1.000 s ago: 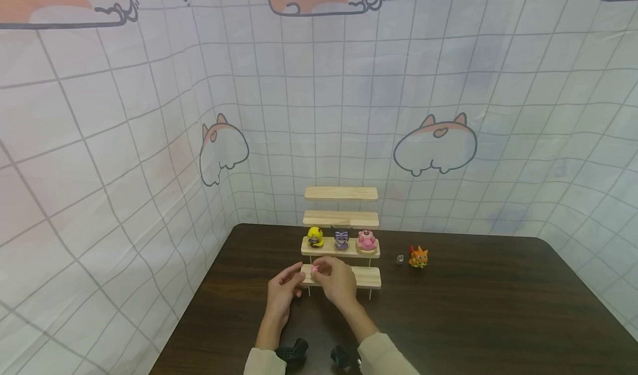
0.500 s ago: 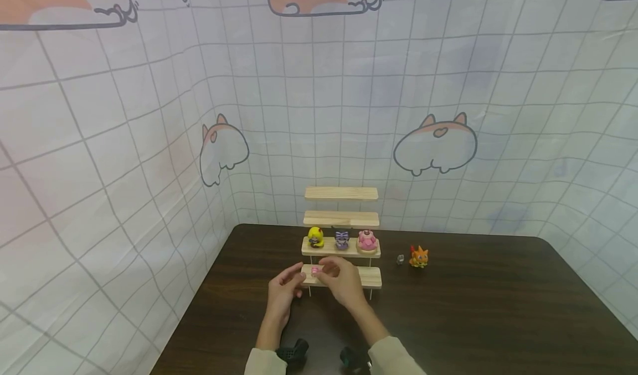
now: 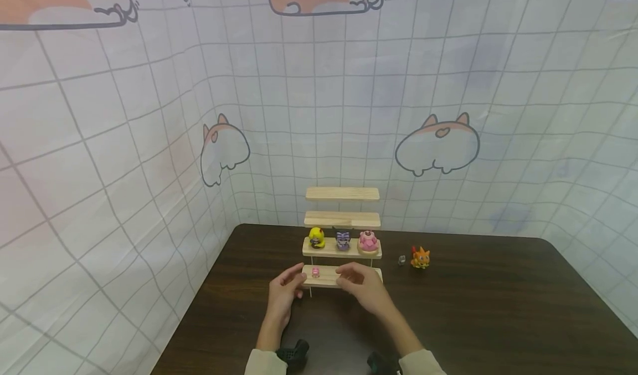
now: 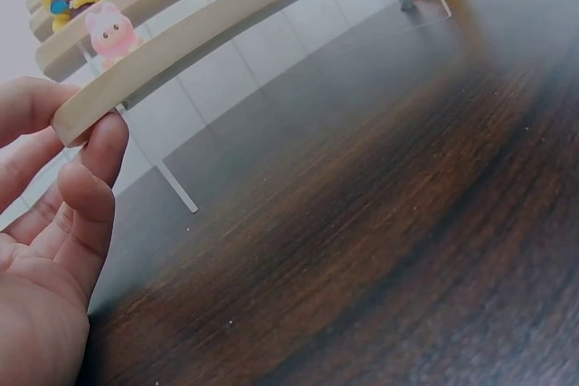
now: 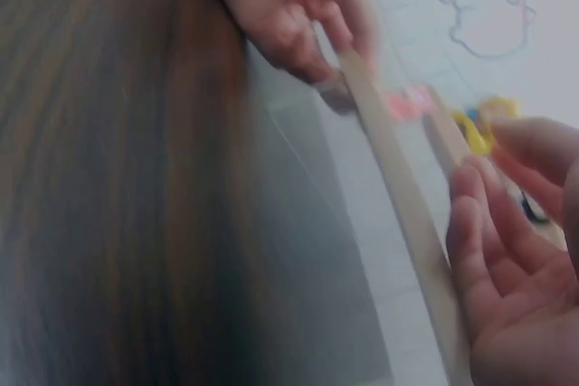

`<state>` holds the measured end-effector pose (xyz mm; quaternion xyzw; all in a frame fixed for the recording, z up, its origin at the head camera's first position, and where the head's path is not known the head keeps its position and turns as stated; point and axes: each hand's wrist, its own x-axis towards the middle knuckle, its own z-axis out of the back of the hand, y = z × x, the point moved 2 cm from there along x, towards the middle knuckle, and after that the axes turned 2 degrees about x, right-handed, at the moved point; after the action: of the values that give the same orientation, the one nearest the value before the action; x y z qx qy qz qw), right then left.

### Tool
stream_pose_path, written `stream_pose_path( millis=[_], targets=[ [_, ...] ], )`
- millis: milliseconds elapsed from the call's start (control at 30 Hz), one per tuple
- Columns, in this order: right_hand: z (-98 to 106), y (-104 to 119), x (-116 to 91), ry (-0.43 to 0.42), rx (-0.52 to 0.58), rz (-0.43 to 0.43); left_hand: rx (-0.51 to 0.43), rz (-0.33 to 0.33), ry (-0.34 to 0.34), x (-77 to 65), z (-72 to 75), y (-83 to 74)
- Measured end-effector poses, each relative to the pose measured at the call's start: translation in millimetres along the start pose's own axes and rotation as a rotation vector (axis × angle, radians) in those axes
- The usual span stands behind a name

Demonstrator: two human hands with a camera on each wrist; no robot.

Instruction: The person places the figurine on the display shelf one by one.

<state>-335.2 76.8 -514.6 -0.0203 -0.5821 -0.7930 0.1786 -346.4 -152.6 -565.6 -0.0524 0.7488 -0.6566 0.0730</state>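
Observation:
A small pink figurine with pointed ears stands near the left end of the lowest step of a wooden display stand. My left hand holds that step's left end; in the left wrist view its fingers lie above and below the board's end. My right hand is in front of the step's right half, fingers loosely bent, nothing between them. On the step above sit a yellow-haired figurine, a purple figurine and a pink figurine on a round base.
Right of the stand, an orange figurine and a tiny grey one stand on the dark wooden table. The two upper steps rise behind. A patterned cloth hangs around the back and left.
My right hand has let go of the small pink figurine and moved right along the lowest step. The figurine stays standing there. My left hand keeps its place.

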Motion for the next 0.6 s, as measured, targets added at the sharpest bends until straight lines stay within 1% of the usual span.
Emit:
stream_pose_path(
  millis=[100, 267, 400, 500, 600],
  targets=[
    [16, -4, -2, 0.049, 0.012, 0.001, -0.002, 0.001, -0.010, -0.5, 0.2, -1.0],
    [43, -9, -4, 0.138, 0.023, 0.017, 0.000, 0.001, -0.007, 0.9, 0.6, -0.2],
    [67, -11, -8, 0.181, 0.050, -0.008, -0.002, 0.001, -0.002, 0.8, -0.2, -0.2],
    [84, -11, -12, 0.163, 0.054, -0.043, -0.003, 0.001, -0.001, 0.2, -0.7, -0.2],
    [101, -14, -15, 0.093, 0.034, -0.077, -0.001, 0.002, 0.002, 0.3, -0.2, 0.4]
  ],
)
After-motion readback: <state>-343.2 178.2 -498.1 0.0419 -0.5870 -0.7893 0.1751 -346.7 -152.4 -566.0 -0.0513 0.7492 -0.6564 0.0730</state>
